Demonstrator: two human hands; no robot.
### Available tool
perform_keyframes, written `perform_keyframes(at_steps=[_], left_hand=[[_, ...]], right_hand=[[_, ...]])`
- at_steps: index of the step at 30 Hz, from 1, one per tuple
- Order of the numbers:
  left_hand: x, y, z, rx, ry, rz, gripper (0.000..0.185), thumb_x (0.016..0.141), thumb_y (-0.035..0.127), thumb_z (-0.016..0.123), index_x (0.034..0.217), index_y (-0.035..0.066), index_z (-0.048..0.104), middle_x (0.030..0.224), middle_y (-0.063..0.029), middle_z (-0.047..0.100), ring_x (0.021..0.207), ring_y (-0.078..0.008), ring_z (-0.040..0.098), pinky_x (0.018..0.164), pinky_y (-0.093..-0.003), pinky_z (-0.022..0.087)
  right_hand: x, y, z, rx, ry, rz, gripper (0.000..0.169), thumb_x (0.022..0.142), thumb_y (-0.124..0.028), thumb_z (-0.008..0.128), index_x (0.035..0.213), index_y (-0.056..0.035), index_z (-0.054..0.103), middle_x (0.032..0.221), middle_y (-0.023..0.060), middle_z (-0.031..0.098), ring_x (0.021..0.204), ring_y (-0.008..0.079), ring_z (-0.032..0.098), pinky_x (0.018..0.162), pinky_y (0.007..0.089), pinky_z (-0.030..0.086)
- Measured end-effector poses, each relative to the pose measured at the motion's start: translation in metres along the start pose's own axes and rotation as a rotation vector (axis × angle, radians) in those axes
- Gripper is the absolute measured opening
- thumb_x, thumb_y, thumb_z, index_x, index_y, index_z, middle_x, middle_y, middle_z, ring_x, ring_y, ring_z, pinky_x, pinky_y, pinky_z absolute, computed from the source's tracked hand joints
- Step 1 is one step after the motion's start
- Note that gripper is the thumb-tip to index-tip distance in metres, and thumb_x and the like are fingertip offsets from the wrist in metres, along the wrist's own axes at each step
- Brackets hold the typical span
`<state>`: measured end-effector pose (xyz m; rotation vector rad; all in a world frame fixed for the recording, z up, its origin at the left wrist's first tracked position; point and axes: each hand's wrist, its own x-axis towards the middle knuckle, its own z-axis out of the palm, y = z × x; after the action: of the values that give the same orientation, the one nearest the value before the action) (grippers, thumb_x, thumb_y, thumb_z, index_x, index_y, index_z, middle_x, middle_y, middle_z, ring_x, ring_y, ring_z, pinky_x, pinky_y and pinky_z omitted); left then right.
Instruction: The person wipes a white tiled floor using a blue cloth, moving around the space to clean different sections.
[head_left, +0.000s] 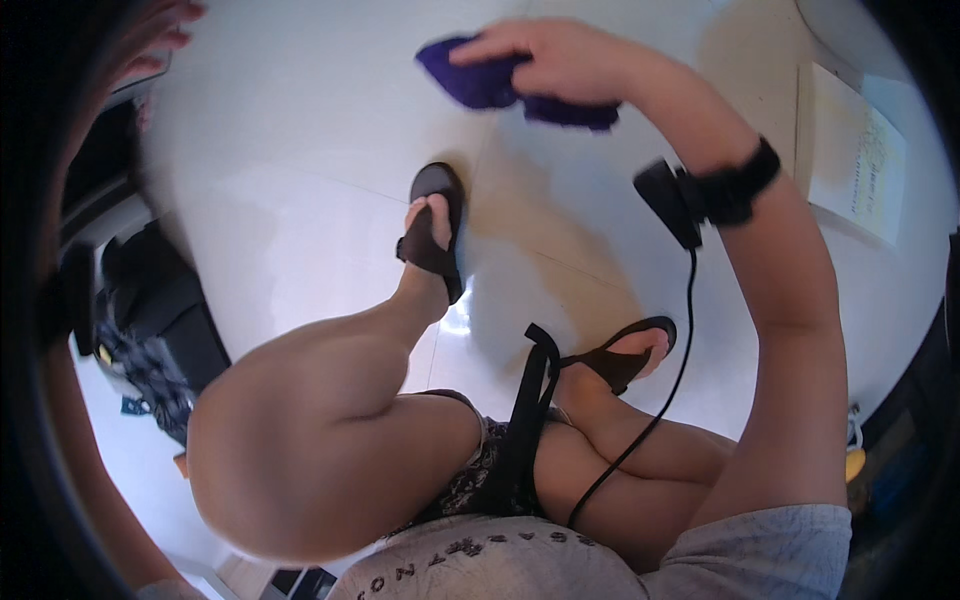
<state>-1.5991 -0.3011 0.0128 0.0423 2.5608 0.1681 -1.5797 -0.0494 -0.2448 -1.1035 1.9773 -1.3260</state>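
Note:
My right hand (566, 64) grips a dark purple cloth (480, 75) above the floor, the cloth bunched under the palm with one corner sticking out past the fingers. A black wrist strap (739, 184) with a black device and a cable circles that forearm. At the top left rim my left hand (161, 37) shows only partly, its fingers apart and nothing visible in them. A dark, glossy-looking object (105, 154) lies just below those fingers; whether they touch it is unclear.
Pale glossy floor tiles (322, 202) stretch below, with my sandalled feet (435, 232) on them. At right a white box (855, 157) bearing print stands near a pale rounded object (862, 34). Black bags (161, 300) sit at left. The cable (675, 390) hangs across my lap.

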Motion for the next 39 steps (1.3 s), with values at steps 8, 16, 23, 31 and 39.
perform_keyframes(at_steps=[8,16,23,31,39], left_hand=[[0.159,0.035,0.162,-0.026,-0.373,0.243,0.042,0.096,0.026,0.047,0.129,0.001,0.049,0.125,-0.0168,0.055,0.112,-0.0272,0.056,0.097,-0.0388,0.043],[0.2,0.046,0.201,-0.073,-0.329,0.564,0.04,0.094,0.023,0.047,0.126,-0.001,0.051,0.119,-0.0175,0.059,0.106,-0.0262,0.059,0.095,-0.0384,0.043],[0.191,0.025,0.204,-0.304,-0.302,0.325,0.036,0.094,0.018,0.047,0.125,0.001,0.052,0.115,-0.0146,0.06,0.102,-0.0228,0.059,0.09,-0.0352,0.047],[0.232,-0.078,0.221,-0.428,-0.02,0.432,0.043,0.095,0.032,0.045,0.134,0.014,0.048,0.118,-0.008,0.06,0.099,-0.019,0.059,0.083,-0.0333,0.047],[0.195,-0.161,0.25,-0.792,0.018,-0.044,0.039,0.094,0.02,0.045,0.131,0.011,0.05,0.113,-0.0062,0.061,0.092,-0.015,0.059,0.076,-0.0294,0.046]], right_hand=[[-0.151,-0.024,0.103,0.319,-0.421,0.357,0.062,0.069,0.006,0.053,0.123,-0.0212,0.06,0.137,0.0123,0.046,0.118,0.033,0.047,0.103,0.0389,0.037],[-0.187,-0.033,0.225,-0.179,-0.55,0.24,0.039,0.078,-0.015,0.06,0.116,-0.0253,0.064,0.134,-0.002,0.047,0.115,0.0224,0.048,0.094,0.0356,0.042],[-0.142,0.044,0.123,-0.775,0.006,0.275,0.047,0.073,-0.012,0.058,0.117,-0.0284,0.06,0.121,-0.0012,0.054,0.086,0.0263,0.056,0.076,0.0361,0.047],[-0.1,0.065,-0.033,-0.425,0.998,0.542,0.056,0.076,0.0,0.051,0.127,-0.0196,0.056,0.128,0.016,0.049,0.12,0.031,0.047,0.103,0.0349,0.035],[-0.127,-0.003,0.132,-0.725,-0.007,0.246,0.044,0.082,-0.02,0.056,0.126,-0.0226,0.055,0.118,0.0051,0.056,0.084,0.0239,0.052,0.072,0.0374,0.043]])
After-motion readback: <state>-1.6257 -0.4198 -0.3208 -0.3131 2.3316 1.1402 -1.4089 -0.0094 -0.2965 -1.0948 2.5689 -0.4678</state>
